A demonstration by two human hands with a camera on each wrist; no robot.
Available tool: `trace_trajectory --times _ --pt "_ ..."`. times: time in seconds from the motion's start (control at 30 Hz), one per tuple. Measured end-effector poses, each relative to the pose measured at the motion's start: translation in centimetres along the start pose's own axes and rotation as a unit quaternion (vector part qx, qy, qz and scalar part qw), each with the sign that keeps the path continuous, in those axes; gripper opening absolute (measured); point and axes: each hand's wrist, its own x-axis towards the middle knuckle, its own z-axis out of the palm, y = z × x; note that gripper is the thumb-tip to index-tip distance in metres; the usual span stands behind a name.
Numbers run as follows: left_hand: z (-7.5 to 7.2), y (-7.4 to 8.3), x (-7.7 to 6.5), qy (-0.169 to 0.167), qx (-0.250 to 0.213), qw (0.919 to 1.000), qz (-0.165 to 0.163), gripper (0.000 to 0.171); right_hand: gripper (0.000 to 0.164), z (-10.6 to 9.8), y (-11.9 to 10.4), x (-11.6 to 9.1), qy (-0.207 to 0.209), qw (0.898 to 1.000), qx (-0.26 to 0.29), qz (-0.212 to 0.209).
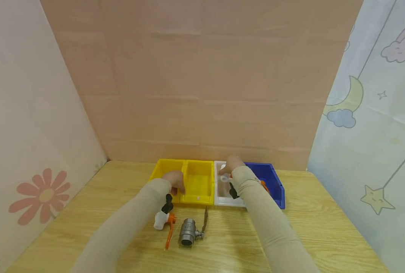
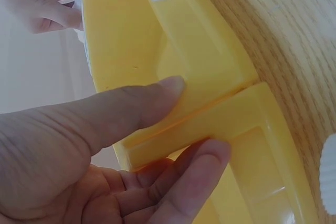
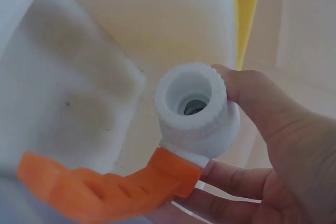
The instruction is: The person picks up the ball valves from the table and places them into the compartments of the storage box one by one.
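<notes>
My right hand (image 1: 234, 163) holds a white plastic ball valve (image 3: 193, 108) with an orange lever handle (image 3: 115, 187) over the white bin (image 1: 219, 201). In the right wrist view, the thumb lies along the valve's ribbed collar and the fingers pass beneath its body, the open bore facing the camera. My left hand (image 1: 175, 180) grips the adjoining walls of two yellow bins (image 2: 210, 61), thumb in one and fingers in the other. Nearer on the table lie another white valve with an orange handle (image 1: 160, 220) and a metal ball valve (image 1: 188, 232) with a long lever.
A blue bin (image 1: 278, 189) stands right of the white one, with an orange part (image 1: 264, 185) showing past the right sleeve. The bins line up along the back of the wooden table (image 1: 311, 220), before a brown-papered wall. Patterned sheets flank both sides.
</notes>
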Motion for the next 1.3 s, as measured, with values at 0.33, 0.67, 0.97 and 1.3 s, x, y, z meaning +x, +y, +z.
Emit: trace_trajectory --times 0.33,0.67,0.97,1.3 --pt "0.1 -0.1 0.6 -0.003 -0.003 0.9998 -0.018 0.017 0.037 1.6 0.2 0.3 -0.005 0.999 0.034 0.005" --pt "0.1 -0.2 0.1 -0.001 0.0 0.9999 -0.01 0.016 0.035 2.9 0.5 0.1 -0.001 1.0 0.004 -0.005" --pt "0.0 -0.2 0.1 -0.002 0.006 1.0 -0.006 0.015 0.028 3.7 0.3 -0.4 0.007 0.999 -0.037 -0.022" --pt "0.1 -0.4 0.3 0.0 0.004 1.0 -0.009 0.015 0.033 4.4 0.5 -0.4 0.018 1.0 -0.004 -0.001"
